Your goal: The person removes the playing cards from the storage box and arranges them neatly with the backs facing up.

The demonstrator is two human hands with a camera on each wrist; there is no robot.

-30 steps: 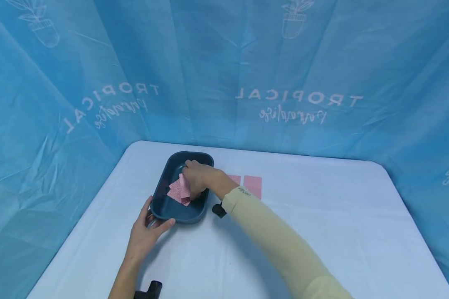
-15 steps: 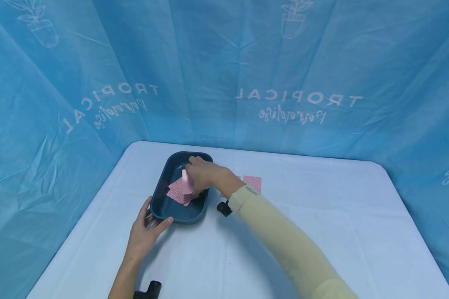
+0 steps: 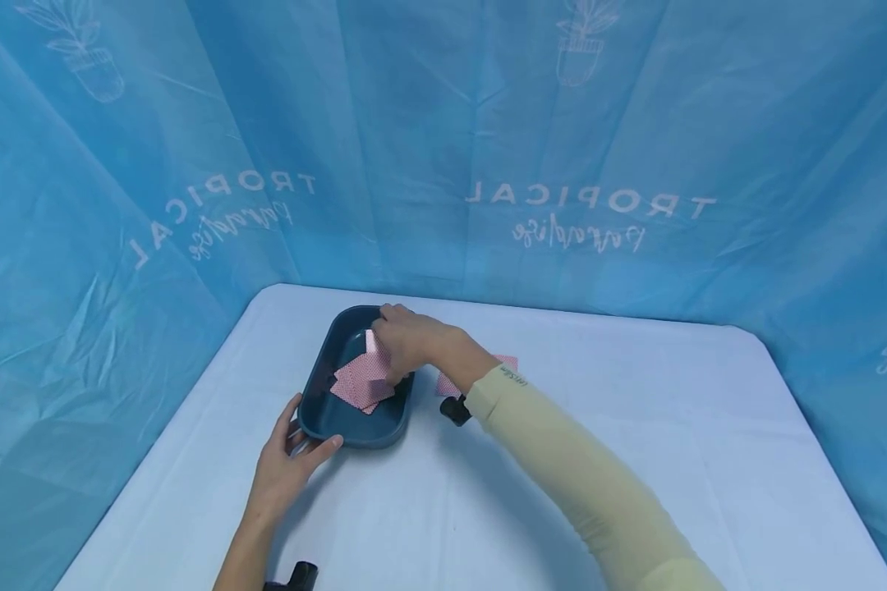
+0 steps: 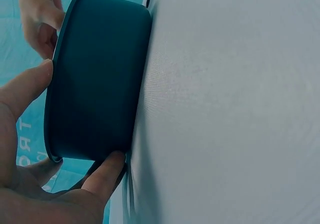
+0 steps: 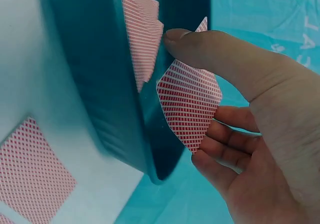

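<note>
A dark blue-green rectangular tub stands on the white table. My left hand grips its near left corner, with the thumb on the rim and fingers against the side and lower edge. Over the tub's right side, my right hand holds a red-and-white patterned playing card between thumb and fingers; the card looks slightly bowed. Inside the tub lie overlapping cards of the same pattern, their exact number hidden. The right hand covers part of the tub's far right rim in the head view.
More patterned cards lie on the table right of the tub: one card beside the wrist and another card partly behind the sleeve. Black wrist-camera mounts sit near both arms. A blue printed curtain surrounds the table.
My right hand has risen a little and shifted right from inside the tub toward its right rim, holding a card. The left hand and the tub stay in place.
</note>
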